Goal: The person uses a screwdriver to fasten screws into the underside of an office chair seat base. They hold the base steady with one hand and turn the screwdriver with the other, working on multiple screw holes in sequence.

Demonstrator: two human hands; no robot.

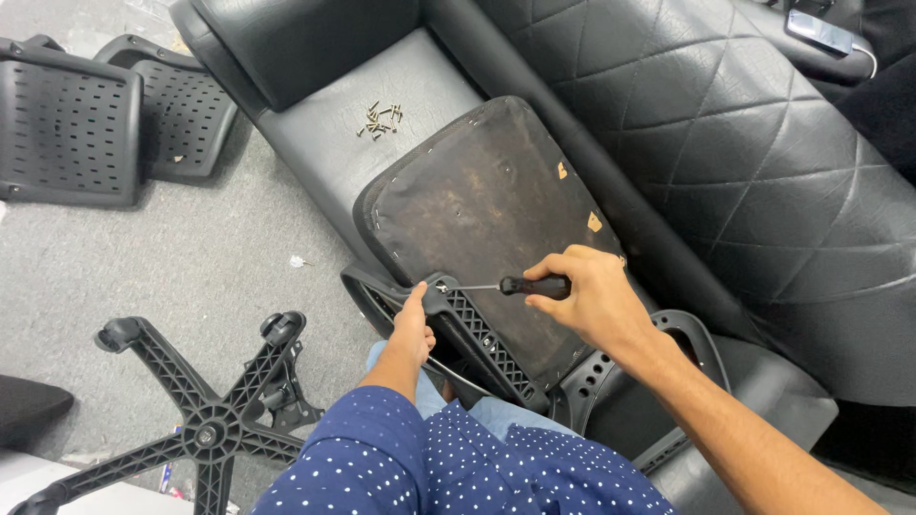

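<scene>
Screwdriver at a chair seat's underside

Right hand (584,291) grips the screwdriver (515,284) — left hand (416,319) clasps the black plastic frame (477,336) beside its tip.

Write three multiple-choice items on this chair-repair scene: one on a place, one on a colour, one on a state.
1. Where does the pile of loose screws lie?
A. on the black sofa seat
B. on the grey floor
C. on the wheeled star base

2. What colour is the screwdriver handle?
A. red
B. black
C. yellow

3. How does the seat pan lie?
A. padded side up
B. underside up
C. standing on edge

Answers:
1 A, the screws sit on the sofa cushion above the seat pan.
2 B, the grip in the right hand is black.
3 B, its bare brown board faces the camera while the left hand steadies the black plastic bracket.
</scene>
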